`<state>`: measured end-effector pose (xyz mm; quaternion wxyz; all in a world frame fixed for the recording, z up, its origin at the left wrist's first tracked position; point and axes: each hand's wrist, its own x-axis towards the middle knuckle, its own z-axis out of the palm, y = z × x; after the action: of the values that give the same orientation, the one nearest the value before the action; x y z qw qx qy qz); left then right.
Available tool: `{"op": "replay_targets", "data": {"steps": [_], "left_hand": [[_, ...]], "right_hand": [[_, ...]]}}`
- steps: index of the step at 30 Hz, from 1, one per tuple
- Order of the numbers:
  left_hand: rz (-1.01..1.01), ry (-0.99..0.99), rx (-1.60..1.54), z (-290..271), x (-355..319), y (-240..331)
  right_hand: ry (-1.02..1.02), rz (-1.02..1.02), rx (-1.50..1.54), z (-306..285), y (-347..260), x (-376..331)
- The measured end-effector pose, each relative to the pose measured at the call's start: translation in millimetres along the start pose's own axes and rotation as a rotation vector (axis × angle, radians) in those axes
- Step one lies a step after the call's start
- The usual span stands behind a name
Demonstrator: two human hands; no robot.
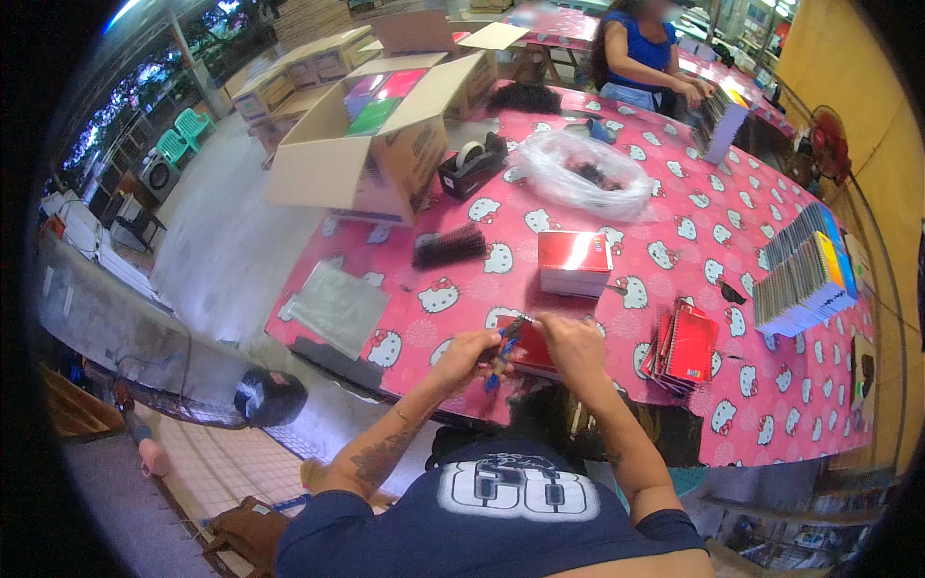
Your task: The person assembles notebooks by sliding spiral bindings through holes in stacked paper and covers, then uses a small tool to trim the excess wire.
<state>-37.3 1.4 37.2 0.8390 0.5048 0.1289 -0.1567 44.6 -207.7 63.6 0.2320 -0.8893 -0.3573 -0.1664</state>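
My left hand (469,357) is closed around pliers with blue handles (505,353), near the front edge of the table. Close by, my right hand (572,349) has its fingers pinched at the tip of the pliers, on what looks like the end of a thin wire coil. Below both hands lies a red-covered notebook (536,356), partly hidden by them. Beyond it stands a stack of red notebooks (575,262). To the right sits a loose pile of red spiral-bound notebooks (684,344). Black wire coils (450,247) lie bundled at the left.
A clear plastic sheet (337,306) rests at the table's left. Behind are an open cardboard box (385,164), a tape dispenser (473,166) and a plastic bag of black coils (585,173). Finished-looking notebook rows (802,275) stand right. Another person (640,53) handles notebooks across the table.
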Motion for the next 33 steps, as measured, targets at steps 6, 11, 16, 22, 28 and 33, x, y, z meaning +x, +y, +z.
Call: {"op": "replay_targets", "data": {"steps": [6, 11, 16, 22, 28, 33], "left_hand": [[0.483, 0.181, 1.021, 17.4, -8.6, 20.4], [0.575, 0.318, 1.355, -95.7, -7.3, -19.1], [0.875, 0.537, 1.407, -58.2, 5.7, -22.8], [1.012, -0.123, 1.723, 19.7, 19.4, -13.7], [1.104, -0.216, 1.714, 11.7, 38.6, -24.5], [1.130, -0.181, 1.637, -1.8, 26.3, -22.0]], "right_hand": [[-0.041, 0.006, -0.036, -2.7, 10.8, -4.0], [-0.100, 0.187, 0.131, -33.5, 34.2, -23.2], [0.520, 0.662, 0.424, -110.3, 135.4, -72.0], [0.102, 0.607, -0.284, -193.6, 147.5, -68.7], [0.094, 0.936, -0.193, -118.9, 250.4, -142.5], [0.325, 0.900, -0.379, -103.1, 155.1, -103.6]]}}
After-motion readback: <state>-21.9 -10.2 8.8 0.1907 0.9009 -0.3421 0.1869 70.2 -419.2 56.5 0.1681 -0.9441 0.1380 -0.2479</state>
